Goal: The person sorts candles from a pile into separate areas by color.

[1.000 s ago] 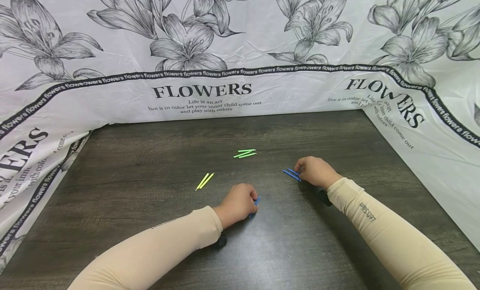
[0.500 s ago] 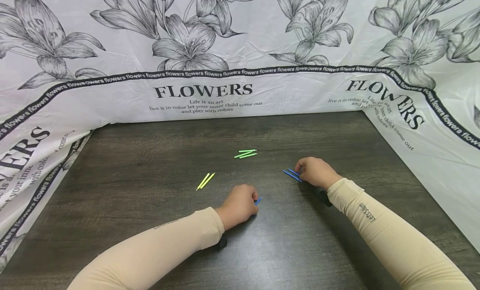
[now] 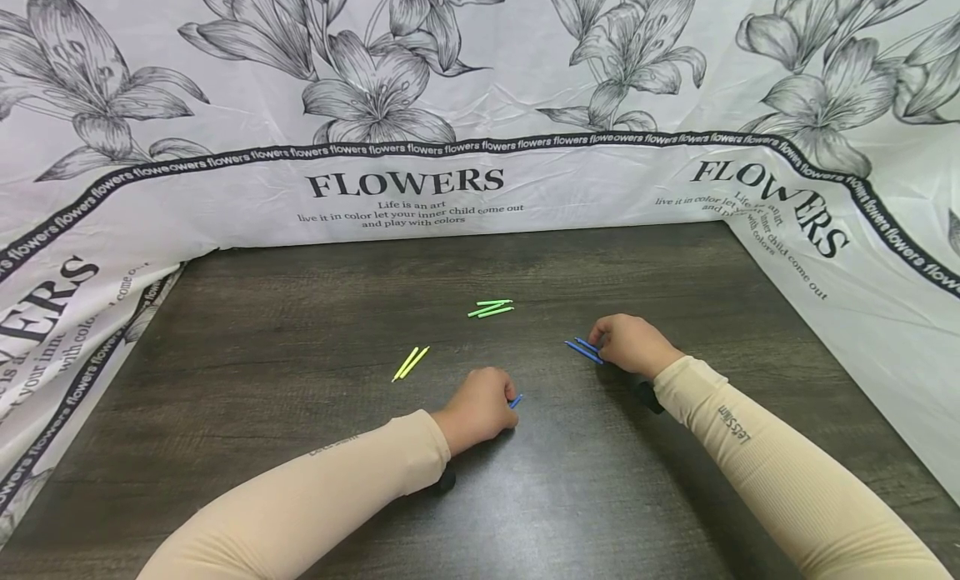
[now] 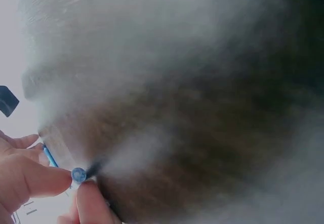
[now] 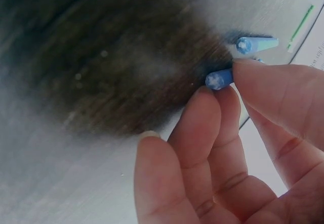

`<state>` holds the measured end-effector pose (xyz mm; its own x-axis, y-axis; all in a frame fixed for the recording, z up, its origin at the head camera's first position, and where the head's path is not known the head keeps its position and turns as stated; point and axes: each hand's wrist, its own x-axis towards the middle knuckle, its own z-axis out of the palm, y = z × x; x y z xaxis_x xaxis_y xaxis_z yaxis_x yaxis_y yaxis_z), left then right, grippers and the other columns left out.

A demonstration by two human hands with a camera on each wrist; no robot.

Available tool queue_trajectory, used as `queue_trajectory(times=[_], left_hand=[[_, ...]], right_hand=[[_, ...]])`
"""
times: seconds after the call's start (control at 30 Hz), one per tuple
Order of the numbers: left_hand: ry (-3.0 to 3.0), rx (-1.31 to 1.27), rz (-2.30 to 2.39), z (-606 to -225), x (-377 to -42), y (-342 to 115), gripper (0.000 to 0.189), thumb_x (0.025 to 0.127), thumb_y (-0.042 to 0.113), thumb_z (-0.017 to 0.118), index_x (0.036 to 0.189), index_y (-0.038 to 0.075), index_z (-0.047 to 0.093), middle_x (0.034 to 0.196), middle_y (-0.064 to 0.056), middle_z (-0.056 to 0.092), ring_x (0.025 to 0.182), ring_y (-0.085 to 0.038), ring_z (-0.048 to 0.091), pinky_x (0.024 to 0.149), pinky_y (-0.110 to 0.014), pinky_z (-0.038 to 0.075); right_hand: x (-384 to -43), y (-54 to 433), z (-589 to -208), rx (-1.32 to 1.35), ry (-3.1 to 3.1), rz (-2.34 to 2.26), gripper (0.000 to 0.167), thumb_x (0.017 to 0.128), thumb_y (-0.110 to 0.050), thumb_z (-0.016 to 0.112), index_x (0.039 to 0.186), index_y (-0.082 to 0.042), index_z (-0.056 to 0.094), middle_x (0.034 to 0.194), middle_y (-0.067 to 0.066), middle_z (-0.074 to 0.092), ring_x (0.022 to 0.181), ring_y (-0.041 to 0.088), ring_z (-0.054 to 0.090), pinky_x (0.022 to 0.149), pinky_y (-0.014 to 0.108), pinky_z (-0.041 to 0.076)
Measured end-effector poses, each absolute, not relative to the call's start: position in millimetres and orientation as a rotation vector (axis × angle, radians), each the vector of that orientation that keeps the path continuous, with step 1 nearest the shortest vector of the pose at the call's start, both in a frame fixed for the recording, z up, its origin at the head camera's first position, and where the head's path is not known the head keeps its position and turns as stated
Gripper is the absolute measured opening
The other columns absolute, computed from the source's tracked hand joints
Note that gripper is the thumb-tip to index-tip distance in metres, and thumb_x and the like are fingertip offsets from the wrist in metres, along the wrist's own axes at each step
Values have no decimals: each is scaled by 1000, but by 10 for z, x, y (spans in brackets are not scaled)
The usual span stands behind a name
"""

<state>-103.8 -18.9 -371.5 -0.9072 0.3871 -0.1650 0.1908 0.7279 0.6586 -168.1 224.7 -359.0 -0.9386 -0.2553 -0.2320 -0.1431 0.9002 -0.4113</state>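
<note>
My left hand (image 3: 480, 405) pinches a thin blue birthday candle (image 3: 516, 402) between thumb and fingertips, near the middle of the table. Its blunt end (image 4: 78, 175) faces the camera in the left wrist view; the fingers hide most of its length. My right hand (image 3: 633, 344), farther back and to the right, pinches a second blue candle (image 5: 218, 79) between thumb and fingers. A third blue candle (image 3: 583, 352) lies beside it, roughly parallel, and shows apart from the fingers in the right wrist view.
Green candles (image 3: 491, 307) lie together toward the back of the dark wooden table (image 3: 315, 288). Two yellow candles (image 3: 410, 362) lie left of my left hand. A white flower-printed cloth (image 3: 570, 188) borders the table at the back and sides.
My left hand has turned slightly, and less of its blue candle shows than a second ago. My right hand and the candles on the table stay in place.
</note>
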Motion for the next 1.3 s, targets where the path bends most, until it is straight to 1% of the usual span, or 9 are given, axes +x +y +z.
queue_trajectory(times=[0.27,0.43,0.6,0.7,0.9,1.1,1.3], left_hand=[[2605,419,943,-3693,-1074,-180,18,72,-3,75,72,4,59,68,-1,53,57,-12,47,53,-22,39],[2572,401,976,-3683,-1093,-183,20,72,-4,74,69,5,57,62,1,50,53,-11,44,50,-21,37],[2515,371,1064,-3687,-1127,-209,15,72,-7,71,70,3,61,62,0,52,48,-10,45,48,-21,39],[2495,347,1082,-3682,-1151,-218,11,73,-7,70,73,2,64,65,0,55,48,-9,48,49,-21,42],[2512,356,1056,-3676,-1177,-215,12,72,-6,71,70,3,63,62,1,54,51,-10,48,50,-21,41],[2503,346,1112,-3631,-1227,-224,8,74,-5,68,80,0,66,71,-3,58,60,-13,51,54,-23,44],[2454,343,1232,-3587,-1300,-232,14,73,-6,64,86,-3,66,70,-3,58,61,-12,50,54,-23,43]], right_hand=[[-1678,2250,-3591,-292,2782,-575,21,82,3,57,99,-3,68,87,10,68,68,18,56,59,32,44],[-1679,2252,-3600,-299,2790,-570,20,82,3,57,98,-3,68,85,8,68,67,17,56,59,32,44],[-1677,2254,-3596,-303,2793,-569,20,82,3,57,97,-3,68,84,8,68,66,17,55,59,32,44],[-1675,2254,-3587,-304,2793,-566,20,82,3,57,97,-3,68,84,8,68,66,17,55,59,32,44],[-1676,2255,-3592,-302,2796,-563,21,81,3,57,98,-3,68,85,9,68,67,18,56,59,32,44],[-1673,2253,-3596,-299,2796,-567,21,81,3,57,98,-3,68,88,10,69,68,18,56,60,32,45],[-1667,2250,-3589,-292,2791,-572,21,82,3,56,98,-3,68,88,10,68,68,18,56,59,32,45]])
